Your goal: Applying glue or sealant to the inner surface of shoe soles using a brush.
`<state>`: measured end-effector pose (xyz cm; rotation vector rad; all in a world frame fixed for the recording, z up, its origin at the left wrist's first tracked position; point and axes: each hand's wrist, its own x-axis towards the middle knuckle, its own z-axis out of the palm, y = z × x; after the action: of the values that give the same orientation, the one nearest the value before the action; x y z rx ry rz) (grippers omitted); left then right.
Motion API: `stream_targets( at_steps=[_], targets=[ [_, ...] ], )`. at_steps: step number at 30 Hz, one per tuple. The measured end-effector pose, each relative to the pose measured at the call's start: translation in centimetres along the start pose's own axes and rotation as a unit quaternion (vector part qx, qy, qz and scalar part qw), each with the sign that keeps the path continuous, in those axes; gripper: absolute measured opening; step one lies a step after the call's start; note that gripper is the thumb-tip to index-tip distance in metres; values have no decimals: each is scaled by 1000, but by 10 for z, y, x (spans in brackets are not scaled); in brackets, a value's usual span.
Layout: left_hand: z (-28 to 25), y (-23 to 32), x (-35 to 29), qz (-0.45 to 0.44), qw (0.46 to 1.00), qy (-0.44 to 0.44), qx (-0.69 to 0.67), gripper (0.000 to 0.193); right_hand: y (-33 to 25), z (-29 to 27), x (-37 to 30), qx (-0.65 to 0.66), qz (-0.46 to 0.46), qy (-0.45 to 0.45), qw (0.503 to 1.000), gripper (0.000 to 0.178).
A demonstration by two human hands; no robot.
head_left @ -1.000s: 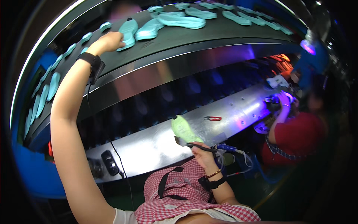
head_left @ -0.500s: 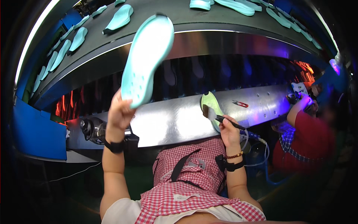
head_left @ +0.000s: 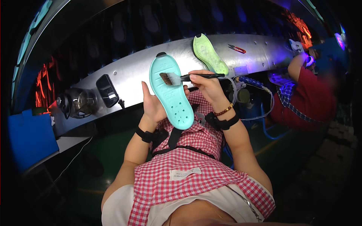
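- Nearest: checked apron (head_left: 184,160), just below the turquoise sole (head_left: 164,90), which was held over the near edge of the metal bench (head_left: 130,62), black-tabbed end pointing away.
- Left hand (head_left: 154,107) cradled the turquoise sole from beneath: palm under its left side, thumb standing free, fingertips curled round its right edge. Loose but supportive.
- Right hand (head_left: 207,86), right of the sole, was closed in a pinch on the brush (head_left: 175,78); bristles lay over the sole's upper half, seemingly touching.
- Judged for good brushing: low bristle angle, light even pressure, rim followed closely, left palm steady behind each stroke. Free thumb best kept clear of the face.
- Left of the sole: black device (head_left: 108,91), then glass jug (head_left: 83,102).
- Beyond and right of it: green sole (head_left: 209,54), then red snips (head_left: 237,49).
- Far right of it: co-worker's red sleeve (head_left: 305,90).
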<state>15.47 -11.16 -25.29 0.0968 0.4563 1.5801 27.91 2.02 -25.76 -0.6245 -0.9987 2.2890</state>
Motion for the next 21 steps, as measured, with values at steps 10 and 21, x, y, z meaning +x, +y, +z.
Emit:
stream_targets(
  at_steps=[10, 21],
  targets=[
    [-6, -7, 21, 100, 991, 91, 15, 68, -8, 36, 30, -181, -114, -30, 976, 20],
    [-1, 30, 13, 167, 974, 138, 66, 68, -61, 36, -22, -457, 50, -263, 848, 20]
  ],
)
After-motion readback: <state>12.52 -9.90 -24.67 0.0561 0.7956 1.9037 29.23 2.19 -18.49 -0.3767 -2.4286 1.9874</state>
